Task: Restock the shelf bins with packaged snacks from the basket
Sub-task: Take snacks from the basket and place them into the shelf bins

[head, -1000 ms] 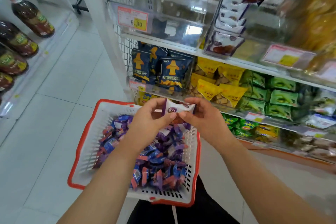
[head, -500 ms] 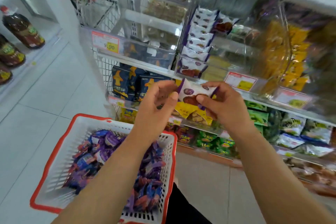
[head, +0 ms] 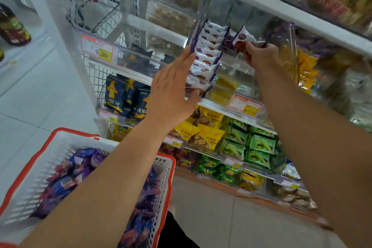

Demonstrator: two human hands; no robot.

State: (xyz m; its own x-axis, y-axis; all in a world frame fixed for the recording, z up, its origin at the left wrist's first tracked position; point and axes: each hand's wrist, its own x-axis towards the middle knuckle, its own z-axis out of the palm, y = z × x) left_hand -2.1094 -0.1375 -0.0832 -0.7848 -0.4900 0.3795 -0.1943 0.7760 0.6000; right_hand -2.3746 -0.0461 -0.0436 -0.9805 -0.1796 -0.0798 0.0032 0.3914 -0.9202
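A white basket with a red rim (head: 60, 139) sits low at the left, filled with several purple and blue snack packs (head: 80, 169). A clear shelf bin (head: 237, 70) holds a row of white-and-purple packs (head: 207, 54). My right hand (head: 259, 56) pinches one white-and-purple snack pack (head: 241, 39) above the bin, behind the row. My left hand (head: 173, 88) lies with straight fingers against the bin's left front corner, its thumb under the front pack.
Lower shelves carry blue bags (head: 124, 96), yellow bags (head: 203, 127) and green bags (head: 255, 145). A price tag reading 9.90 (head: 98, 50) hangs at the left. Dark bottles (head: 12, 26) stand on a far-left shelf. White tiled floor (head: 30, 90) lies between.
Both hands rose from over the basket to the shelf bin. The left hand let go of the pack and now rests on the bin; the right carried the pack up alone.
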